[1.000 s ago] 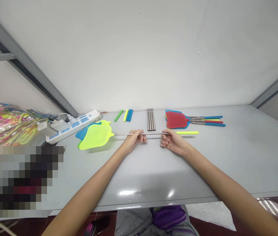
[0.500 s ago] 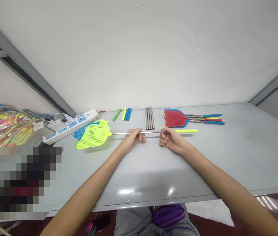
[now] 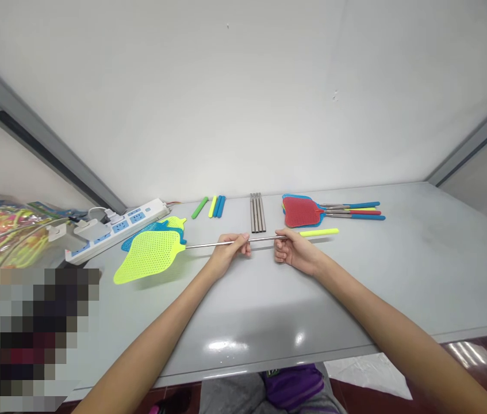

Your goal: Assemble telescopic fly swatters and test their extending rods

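Note:
Between my two hands a yellow fly swatter (image 3: pixel 150 256) is held above the table, its perforated head to the left and its yellow grip to the right. My left hand (image 3: pixel 230 252) is closed on the thin metal rod, thumb and fingers pinching it. My right hand (image 3: pixel 295 252) pinches the rod's thicker part just left of the yellow grip. Beneath the held head lie a blue swatter head (image 3: pixel 137 233) and another yellow swatter head (image 3: pixel 178 222). Behind my hands several metal tubes (image 3: pixel 257 213) lie side by side.
Loose handle grips lie at the back: a green one (image 3: pixel 199 207), a yellow one (image 3: pixel 213 207) and two blue ones (image 3: pixel 219 207). Assembled swatters, a red one (image 3: pixel 301 211) on top, are stacked back right. A power strip (image 3: pixel 118 230) with plugs and bagged colourful items (image 3: pixel 6 236) are at left.
The held swatter has tilted, its head now lower and farther left. My left hand has shifted slightly left and down with it; my right hand keeps its pinch. The camera view has shifted slightly.

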The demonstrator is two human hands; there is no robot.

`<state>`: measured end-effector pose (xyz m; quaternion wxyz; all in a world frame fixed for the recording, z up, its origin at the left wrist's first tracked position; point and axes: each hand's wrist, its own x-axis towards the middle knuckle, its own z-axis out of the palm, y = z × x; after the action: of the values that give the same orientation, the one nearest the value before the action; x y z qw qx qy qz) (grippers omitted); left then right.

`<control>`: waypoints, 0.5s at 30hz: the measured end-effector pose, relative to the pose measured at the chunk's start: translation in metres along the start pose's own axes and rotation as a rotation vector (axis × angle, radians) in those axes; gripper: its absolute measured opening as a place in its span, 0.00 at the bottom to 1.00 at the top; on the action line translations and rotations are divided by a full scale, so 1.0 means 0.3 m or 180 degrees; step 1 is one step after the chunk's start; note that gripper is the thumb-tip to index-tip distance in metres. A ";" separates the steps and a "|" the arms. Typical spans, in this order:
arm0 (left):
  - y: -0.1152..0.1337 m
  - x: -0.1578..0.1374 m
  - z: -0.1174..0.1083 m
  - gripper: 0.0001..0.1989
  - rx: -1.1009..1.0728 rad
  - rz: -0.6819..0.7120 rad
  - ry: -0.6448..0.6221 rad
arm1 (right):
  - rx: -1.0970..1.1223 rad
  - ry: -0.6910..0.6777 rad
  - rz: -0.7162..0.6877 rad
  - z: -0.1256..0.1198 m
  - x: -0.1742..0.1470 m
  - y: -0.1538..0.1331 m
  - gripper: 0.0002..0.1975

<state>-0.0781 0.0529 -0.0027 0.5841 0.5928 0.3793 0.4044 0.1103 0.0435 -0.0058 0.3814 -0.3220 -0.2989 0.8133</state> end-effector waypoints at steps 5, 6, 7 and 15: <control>0.028 -0.014 0.039 0.19 0.0336 0.0116 -0.0193 | -0.0257 -0.0269 0.0096 0.037 -0.012 0.016 0.16; 0.032 -0.016 0.047 0.20 0.0376 0.0121 -0.0238 | -0.0277 -0.0302 0.0117 0.047 -0.015 0.021 0.16; 0.036 -0.018 0.054 0.20 0.0404 0.0117 -0.0286 | -0.0293 -0.0339 0.0130 0.056 -0.018 0.025 0.16; 0.013 -0.025 0.073 0.19 0.0505 -0.0078 -0.0567 | -0.0415 -0.0576 0.0008 0.075 -0.027 0.041 0.16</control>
<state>-0.0609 0.0375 0.0011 0.5716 0.6661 0.3639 0.3116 0.0921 0.0248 0.0014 0.3300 -0.2717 -0.3840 0.8184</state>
